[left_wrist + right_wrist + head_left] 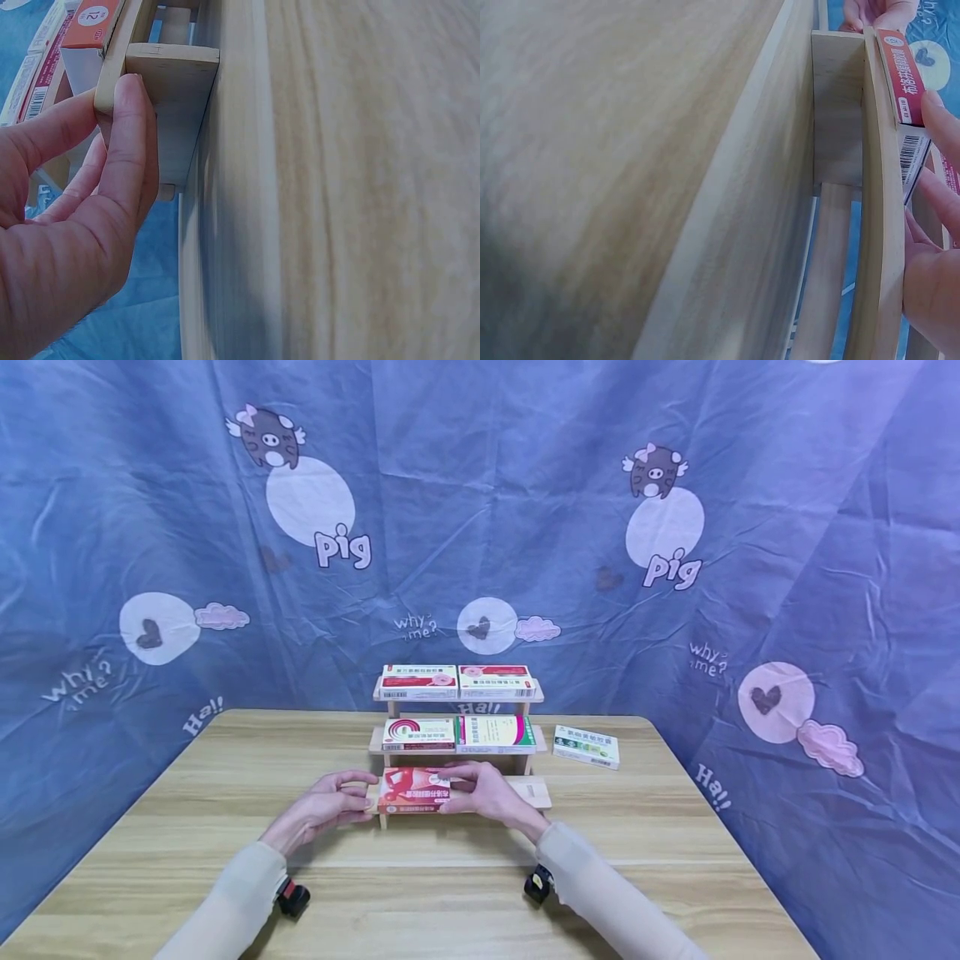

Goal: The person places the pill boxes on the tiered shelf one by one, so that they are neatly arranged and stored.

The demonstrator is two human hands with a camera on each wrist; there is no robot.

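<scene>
A red medicine box (pixel 411 783) lies on the left part of the lowest board of a three-step wooden rack (pixel 538 792). My right hand (pixel 487 792) grips the box at its right end, thumb toward the front and fingers over the back. In the right wrist view the thumb meets the red side near the barcode end. My left hand (pixel 333 800) pinches the left end of that lowest board between thumb and fingers, seen up close in the left wrist view. The orange end (pixel 91 19) of the box stands just beyond those fingertips.
Two white-and-red boxes (pixel 418 682) sit side by side on the top board. The middle board carries a white-and-red box (pixel 417 734) and a white-and-green box (pixel 495 732). Right of the rack, another white-and-green box (pixel 587 747) lies on the wooden table (pixel 450 893). A blue curtain (pixel 480 510) hangs behind.
</scene>
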